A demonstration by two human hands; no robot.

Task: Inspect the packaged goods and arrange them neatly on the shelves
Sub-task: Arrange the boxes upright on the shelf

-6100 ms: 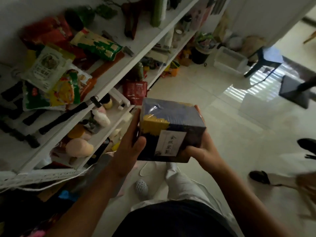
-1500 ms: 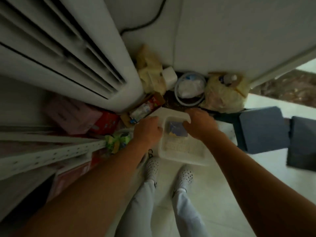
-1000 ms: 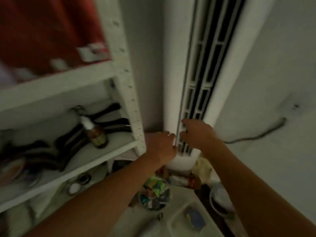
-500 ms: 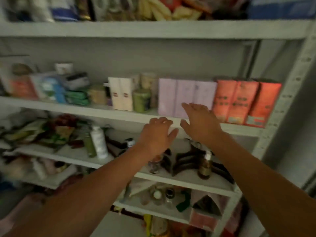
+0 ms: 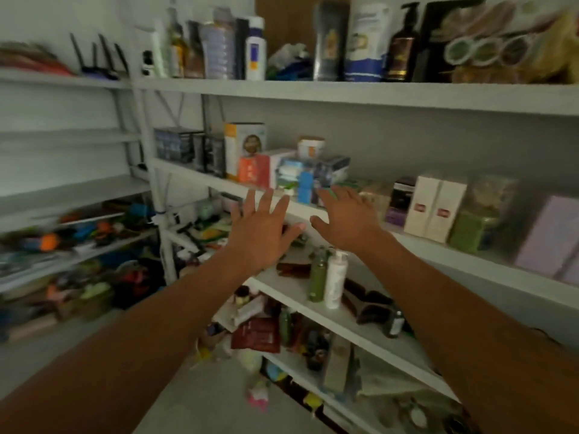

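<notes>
Head-camera view, somewhat blurred, of a person's two bare forearms reaching forward toward white shelves (image 5: 376,97) crowded with household goods. The left hand (image 5: 263,228) is seen from the back with its fingers straight and spread wide; its grip is fully open and has hold of nothing. The right hand (image 5: 344,220) is just beside it, apart from it, also flat, its grip open and empty. Both hands are raised in front of the edge of the middle shelf (image 5: 470,264), where the packaged goods stand in a row. At the left end are dark boxes (image 5: 175,145), then a tall white and orange carton (image 5: 246,142) with a small orange box (image 5: 253,169) in front of it, and a pile of blue and white packets (image 5: 297,180) just beyond the fingertips of the right hand; whether the fingers touch them cannot be told. Further right stand a small purple and black box (image 5: 398,198), two white cartons with red labels (image 5: 434,208) side by side, a green pack (image 5: 470,230) and a pale lilac box (image 5: 551,236) at the frame edge. The top shelf carries upright bottles and pouches, among them a white bottle with a blue label (image 5: 255,48) and a dark pump bottle (image 5: 402,42). On the shelf below the hands a green bottle (image 5: 316,277) and a white pump bottle (image 5: 335,280) stand upright, touching. A second shelf unit at the left holds a router with black antennas (image 5: 100,57) and, lower down, blurred colourful clutter.
</notes>
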